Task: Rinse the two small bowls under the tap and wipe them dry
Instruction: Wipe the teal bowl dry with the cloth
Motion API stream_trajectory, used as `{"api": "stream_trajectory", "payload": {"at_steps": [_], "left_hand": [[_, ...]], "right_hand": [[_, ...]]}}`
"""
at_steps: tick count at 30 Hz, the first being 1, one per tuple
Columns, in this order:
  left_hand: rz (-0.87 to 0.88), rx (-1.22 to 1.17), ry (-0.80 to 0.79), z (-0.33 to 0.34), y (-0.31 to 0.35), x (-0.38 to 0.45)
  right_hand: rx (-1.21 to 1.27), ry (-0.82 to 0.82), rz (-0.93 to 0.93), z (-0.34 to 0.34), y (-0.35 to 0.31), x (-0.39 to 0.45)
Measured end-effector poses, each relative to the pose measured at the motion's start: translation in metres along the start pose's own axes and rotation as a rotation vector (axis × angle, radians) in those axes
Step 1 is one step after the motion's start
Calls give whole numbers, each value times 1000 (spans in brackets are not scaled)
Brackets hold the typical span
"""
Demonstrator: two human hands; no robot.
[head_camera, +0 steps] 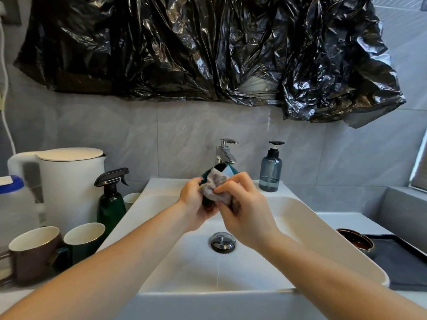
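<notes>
Over the white sink (323, 229) my left hand (194, 204) holds a small dark green bowl (219, 170), tilted, just in front of the chrome tap (225, 152). My right hand (245, 211) presses a grey cloth (216, 187) against the bowl's side; the cloth covers much of it. No water runs from the tap. A second small bowl (355, 241), dark brown and glossy, rests on a dark grey mat (402, 266) to the right of the sink.
Left of the sink stand a white kettle (69, 181), a dark green spray bottle (111, 202), a brown mug (34, 252), a green mug (84, 239) and a white jug (13, 204). A blue soap dispenser (270, 169) stands behind the basin. Black plastic sheeting (208, 47) hangs above.
</notes>
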State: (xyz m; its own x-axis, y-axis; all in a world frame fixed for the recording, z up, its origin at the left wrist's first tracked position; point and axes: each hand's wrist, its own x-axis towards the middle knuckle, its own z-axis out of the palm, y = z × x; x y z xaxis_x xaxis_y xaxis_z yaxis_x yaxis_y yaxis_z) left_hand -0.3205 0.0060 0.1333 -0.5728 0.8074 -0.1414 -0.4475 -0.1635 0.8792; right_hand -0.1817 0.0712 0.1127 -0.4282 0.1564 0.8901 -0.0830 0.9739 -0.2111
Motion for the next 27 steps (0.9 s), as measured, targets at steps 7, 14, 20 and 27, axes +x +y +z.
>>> {"api": "stream_trajectory", "payload": {"at_steps": [7, 14, 20, 27], "left_hand": [[47, 9, 85, 5, -1, -5], [4, 85, 115, 0, -5, -1], [34, 36, 87, 6, -3, -4], [-40, 255, -96, 3, -2, -16]], "right_hand": [[33, 160, 254, -7, 8, 5], [-44, -6, 27, 0, -1, 0], [7, 125, 166, -4, 3, 3], [391, 147, 652, -15, 25, 8]]}}
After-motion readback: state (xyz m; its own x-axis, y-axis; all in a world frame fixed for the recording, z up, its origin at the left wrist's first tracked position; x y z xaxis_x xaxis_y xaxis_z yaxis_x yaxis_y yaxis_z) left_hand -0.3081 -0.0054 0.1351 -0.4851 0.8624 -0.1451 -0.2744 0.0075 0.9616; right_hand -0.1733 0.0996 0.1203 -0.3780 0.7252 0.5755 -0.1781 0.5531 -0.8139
